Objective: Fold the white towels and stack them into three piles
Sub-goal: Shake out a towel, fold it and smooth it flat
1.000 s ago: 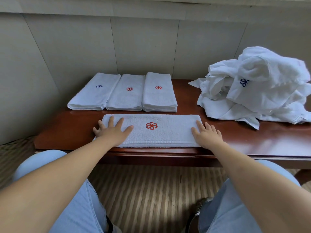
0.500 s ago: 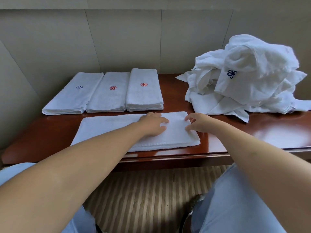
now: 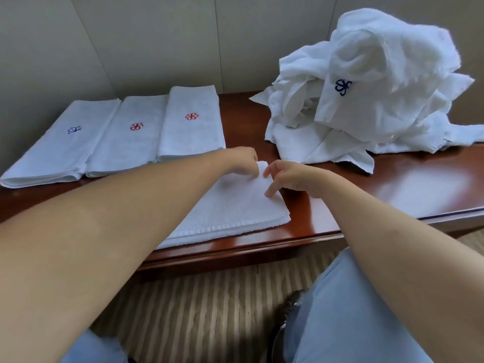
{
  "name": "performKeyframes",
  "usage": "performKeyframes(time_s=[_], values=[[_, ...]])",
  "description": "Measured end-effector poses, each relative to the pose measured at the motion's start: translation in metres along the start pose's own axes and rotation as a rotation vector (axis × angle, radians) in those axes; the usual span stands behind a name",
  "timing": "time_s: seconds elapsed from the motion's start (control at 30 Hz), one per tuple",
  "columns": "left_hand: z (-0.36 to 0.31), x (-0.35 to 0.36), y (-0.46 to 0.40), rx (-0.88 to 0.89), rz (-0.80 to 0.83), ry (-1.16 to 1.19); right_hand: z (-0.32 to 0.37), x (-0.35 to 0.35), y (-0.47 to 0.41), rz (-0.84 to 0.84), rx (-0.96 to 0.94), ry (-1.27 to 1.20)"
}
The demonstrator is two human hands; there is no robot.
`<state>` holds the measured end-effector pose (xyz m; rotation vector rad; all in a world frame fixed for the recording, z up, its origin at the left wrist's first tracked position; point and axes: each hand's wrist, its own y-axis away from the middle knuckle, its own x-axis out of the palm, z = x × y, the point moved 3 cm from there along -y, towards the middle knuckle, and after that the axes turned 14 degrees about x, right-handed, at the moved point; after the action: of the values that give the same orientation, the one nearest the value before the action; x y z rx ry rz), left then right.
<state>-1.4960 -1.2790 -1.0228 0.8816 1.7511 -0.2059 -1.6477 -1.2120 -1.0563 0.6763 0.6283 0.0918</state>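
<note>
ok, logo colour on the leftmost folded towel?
Dark blue, on the leftmost folded towel; the other two are red. Head view.

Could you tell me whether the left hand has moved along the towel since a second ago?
Yes. The left hand has crossed from the front towel's left end to its right end, toward the unfolded heap, meeting the right hand.

Hotel room; monogrammed towels (image 3: 366, 87); striped carpet (image 3: 209, 305).

bare desk (image 3: 408, 184) lies open on the right near side. the heap of unfolded towels (image 3: 366, 95) blocks the far right; three folded towels (image 3: 125, 137) fill the far left, edges touching.
</note>
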Motion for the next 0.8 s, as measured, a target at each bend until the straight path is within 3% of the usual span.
performKeyframes(time_s=[0.1,0.23,0.57,0.8], values=[[-0.005,-0.007,-0.004,-0.011,0.060,-0.005,-0.004,-0.003,0.000,-0.070,-0.004,-0.118],[-0.006,-0.026,0.006,0.103,0.027,0.018,-0.005,0.003,0.006,-0.057,0.027,0.012],[0.007,-0.093,0.088,0.193,-0.257,0.156,0.026,-0.003,0.068,0.061,0.016,0.198],[0.023,-0.153,0.162,0.143,-0.462,0.221,0.108,-0.030,0.115,-0.296,-0.086,0.282]])
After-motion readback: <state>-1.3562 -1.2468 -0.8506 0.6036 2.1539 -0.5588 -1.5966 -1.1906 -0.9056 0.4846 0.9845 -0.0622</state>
